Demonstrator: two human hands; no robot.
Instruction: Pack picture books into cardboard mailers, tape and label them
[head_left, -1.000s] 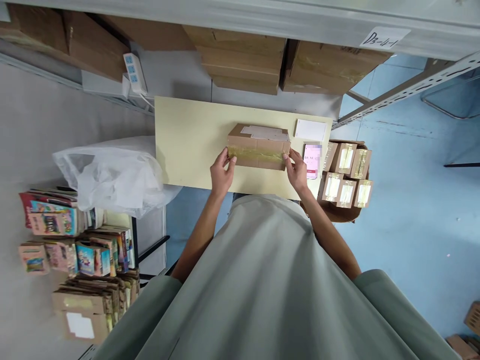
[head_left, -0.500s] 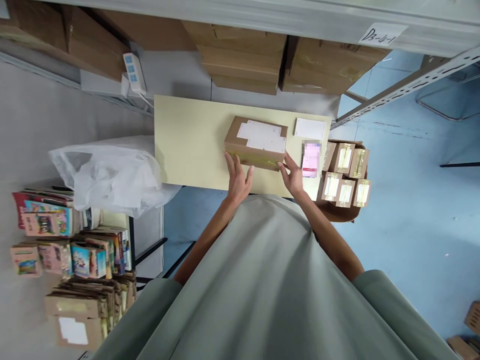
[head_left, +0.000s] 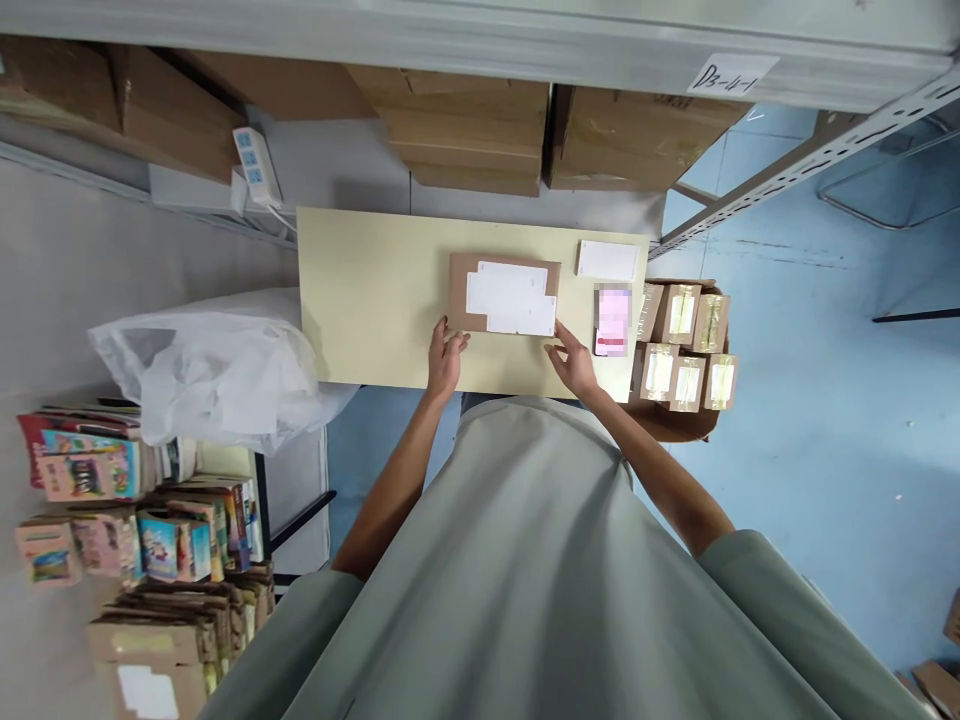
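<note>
Brown cardboard forms the box [head_left: 504, 292] lying flat near the middle of the pale yellow table [head_left: 375, 300], with white labels [head_left: 514, 300] across its top. At its near left corner is the left hand [head_left: 445, 360], unclenched, fingers bent; at the near right corner is the right hand [head_left: 572, 360], also loose, its forefinger extended and thumb apart from the box. Whether the fingertips touch the cardboard, I cannot tell. Right of the box lie a phone [head_left: 613, 320] and, just beyond it, white paper [head_left: 607, 260]. Past the table's right end, small taped boxes [head_left: 681, 315] fill an open carton [head_left: 679, 430]. At the left end bulges a clear plastic bag [head_left: 225, 370], near stacked books [head_left: 157, 545]. Beyond the table's far edge are large boxes [head_left: 465, 125] and a power strip [head_left: 256, 165].
</note>
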